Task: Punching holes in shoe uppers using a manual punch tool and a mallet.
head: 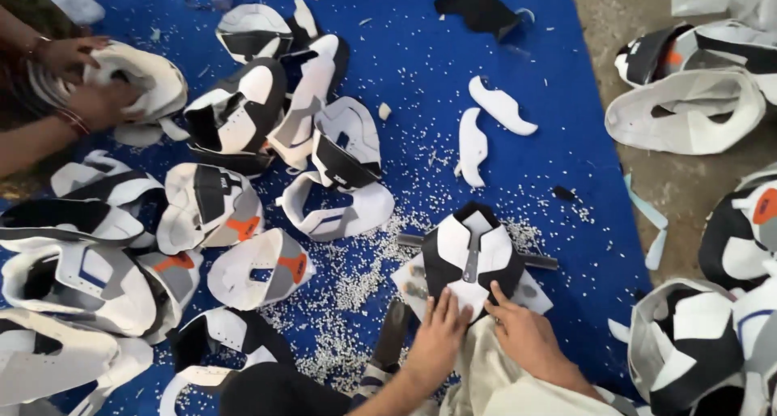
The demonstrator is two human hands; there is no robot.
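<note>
**Black-and-white shoe upper pinned flat under both your hands**

Black and white panels make up the shoe upper (471, 254) you are working on; it lies at about 5 o'clock on the blue mat (421, 68), on top of a pale card sheet (534, 295) and across a dark flat bar (538, 261) that runs left to right. Its long axis runs from you outward, toward 12 o'clock, with the pointed black end away from you and a grey strip down its middle.

Your left hand (437, 335) lies palm down, fingers spread and pressed flat on the near left edge of the upper, pinching nothing. Your right hand (524, 328) rests at the near right edge, fingers extended onto the white panel; whether they nip the edge, you cannot tell from here.

White pellets (356, 286) scatter over the mat at 7 to 9 o'clock of the upper. Two loose white cut pieces (486, 125) lie at 12 o'clock. A heap of more uppers (218, 205), some with orange patches, fills the 9 to 10 o'clock side. At far 10 o'clock another person's hands (81, 84) hold a white upper. More uppers (688, 108) sit on the bare floor at 2 o'clock.
</note>
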